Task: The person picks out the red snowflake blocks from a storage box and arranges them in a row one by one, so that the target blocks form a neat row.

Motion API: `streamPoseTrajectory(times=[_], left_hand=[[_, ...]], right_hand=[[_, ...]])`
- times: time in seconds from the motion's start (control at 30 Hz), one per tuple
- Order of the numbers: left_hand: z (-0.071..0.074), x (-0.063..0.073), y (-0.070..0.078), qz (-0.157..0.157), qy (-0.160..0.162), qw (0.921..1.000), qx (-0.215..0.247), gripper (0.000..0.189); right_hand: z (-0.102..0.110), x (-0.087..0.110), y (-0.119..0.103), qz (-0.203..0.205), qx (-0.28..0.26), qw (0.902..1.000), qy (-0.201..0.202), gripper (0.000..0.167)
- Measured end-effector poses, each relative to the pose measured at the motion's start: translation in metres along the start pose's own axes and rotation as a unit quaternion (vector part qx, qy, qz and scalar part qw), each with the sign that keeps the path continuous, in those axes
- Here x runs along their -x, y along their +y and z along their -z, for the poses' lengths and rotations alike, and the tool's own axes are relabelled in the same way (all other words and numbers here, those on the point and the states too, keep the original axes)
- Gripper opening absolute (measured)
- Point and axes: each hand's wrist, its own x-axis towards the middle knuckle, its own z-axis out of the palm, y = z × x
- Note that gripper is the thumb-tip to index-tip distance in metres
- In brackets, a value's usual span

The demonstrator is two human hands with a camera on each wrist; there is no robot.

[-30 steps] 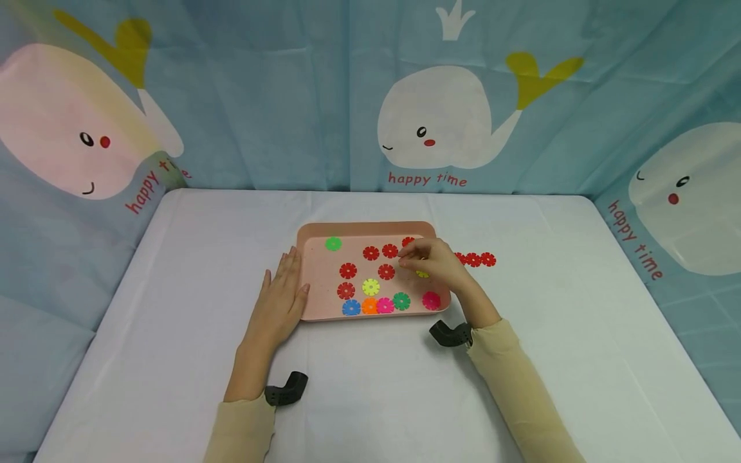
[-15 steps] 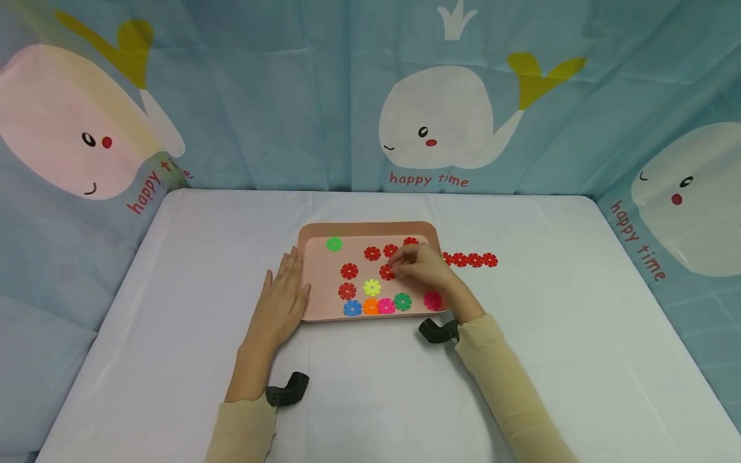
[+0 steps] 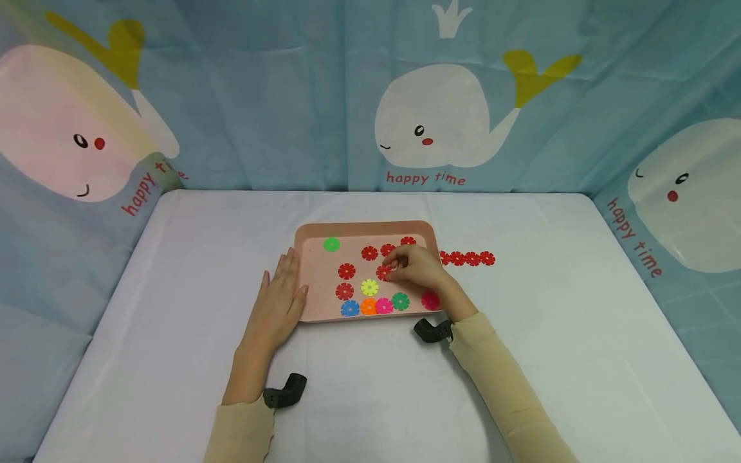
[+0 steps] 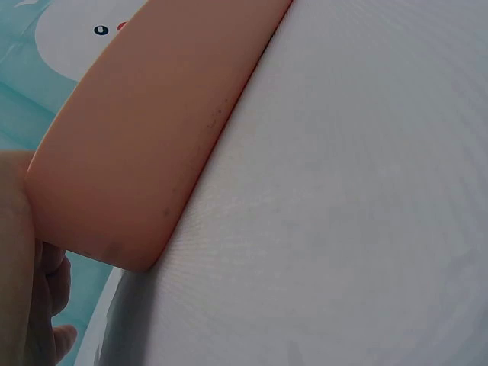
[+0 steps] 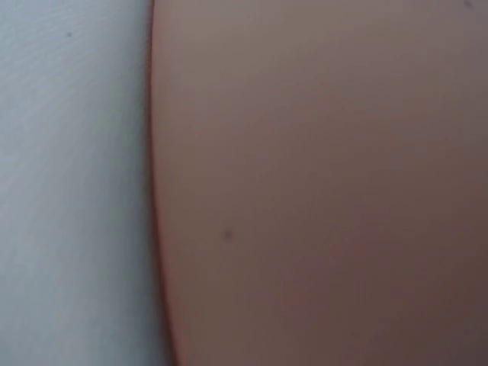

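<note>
A shallow pink tray (image 3: 317,273) lies on the table with several notched snowflake discs in it. My left hand (image 3: 279,294) rests against its left end with fingers straight; the left wrist view shows the tray's outer wall (image 4: 145,137) beside that hand. My right hand (image 3: 418,268) is over the tray's right half, fingers bent, thumb and index at the right edge of a red snowflake disc (image 3: 383,272), seeming to pinch it. Other red discs, such as one red disc (image 3: 346,271), lie around. The right wrist view holds only blurred tray wall (image 5: 305,152).
A row of joined red discs (image 3: 472,258) lies on the white tablecloth (image 3: 370,386), right of the tray. Inside the tray's front edge are a blue disc (image 3: 350,308), an orange disc (image 3: 368,306) and a green disc (image 3: 400,301). A printed curtain (image 3: 324,96) stands behind.
My right hand has moved left and slightly down, its fingers coming to the red disc. More of the red row shows beside it. My left hand stays at the tray's left end.
</note>
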Motion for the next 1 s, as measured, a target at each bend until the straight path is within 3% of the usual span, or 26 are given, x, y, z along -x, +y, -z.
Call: streamPoseTrajectory(times=[0.47,0.77,1.0], left_hand=[[-0.002,-0.001,-0.001,-0.002,0.002,1.0,-0.001,0.061],[-0.001,0.0,0.0,0.0,-0.001,1.0,-0.003,0.063],[-0.001,0.0,0.0,-0.003,0.001,1.0,0.001,0.062]], right_hand=[[0.002,0.001,0.001,0.022,-0.012,0.9997,-0.005,0.024],[0.006,0.002,0.003,0.026,-0.078,0.9966,-0.001,0.019],[0.011,0.009,-0.002,0.039,-0.091,0.9951,0.008,0.01]])
